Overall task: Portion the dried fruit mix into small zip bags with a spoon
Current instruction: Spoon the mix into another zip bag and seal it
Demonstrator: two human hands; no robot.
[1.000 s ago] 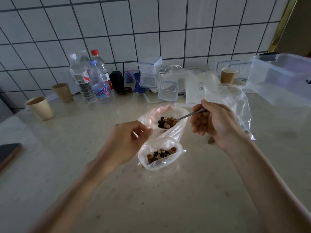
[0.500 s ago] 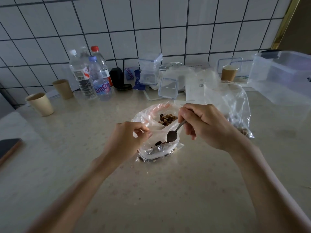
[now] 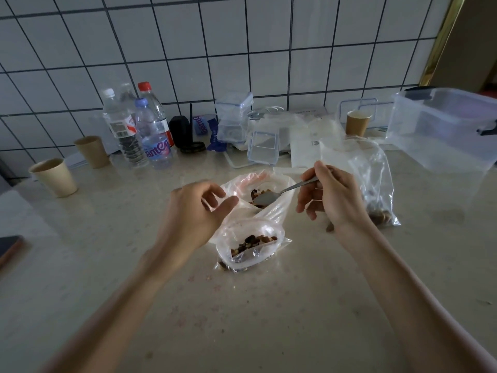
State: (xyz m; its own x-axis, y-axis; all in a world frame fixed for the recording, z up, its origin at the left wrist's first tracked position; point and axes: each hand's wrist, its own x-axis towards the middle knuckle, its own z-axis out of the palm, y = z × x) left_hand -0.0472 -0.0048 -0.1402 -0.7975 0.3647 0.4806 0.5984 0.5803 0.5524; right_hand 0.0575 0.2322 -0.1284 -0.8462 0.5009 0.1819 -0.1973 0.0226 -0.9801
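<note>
A small zip bag (image 3: 252, 244) holding some dried fruit mix lies open on the counter between my hands. Just behind it sits a larger plastic bag (image 3: 279, 208) with dried fruit mix (image 3: 255, 193) inside. My right hand (image 3: 332, 196) grips a metal spoon (image 3: 282, 191); its bowl looks empty and hovers over the mix in the larger bag. My left hand (image 3: 196, 214) is to the left of both bags with thumb and fingers apart and nothing in them; its thumb is close to the larger bag's rim.
A taller clear zip bag (image 3: 373, 176) with some mix at its bottom stands right of my right hand. Along the tiled wall are water bottles (image 3: 139, 130), paper cups (image 3: 53, 177), small clear containers (image 3: 234, 119) and a big clear box (image 3: 443, 130). A phone (image 3: 9, 247) lies at the left edge.
The spoon has tipped its load into the small bag and moved back up over the larger bag. My left hand has let go of the small bag's rim and opened.
</note>
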